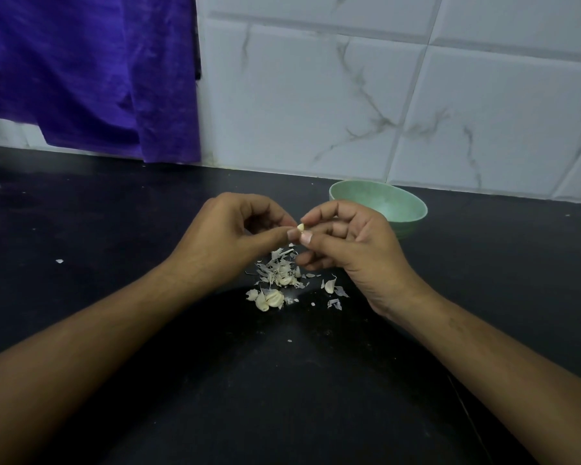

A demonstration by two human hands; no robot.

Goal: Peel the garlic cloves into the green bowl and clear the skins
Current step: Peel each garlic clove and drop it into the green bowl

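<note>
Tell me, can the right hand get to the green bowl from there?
Probably yes. The green bowl stands just behind the right hand, with nothing between them. That hand is busy, though: it pinches a garlic clove together with the left hand.

A kitchen: a black countertop [81, 229] fills the lower frame, backed by white marble-veined wall tiles [349, 95] across the upper right. A purple cloth [88, 68] hangs at upper left. Garlic skins [279, 270] and a green bowl [393, 203] lie near the centre.
</note>
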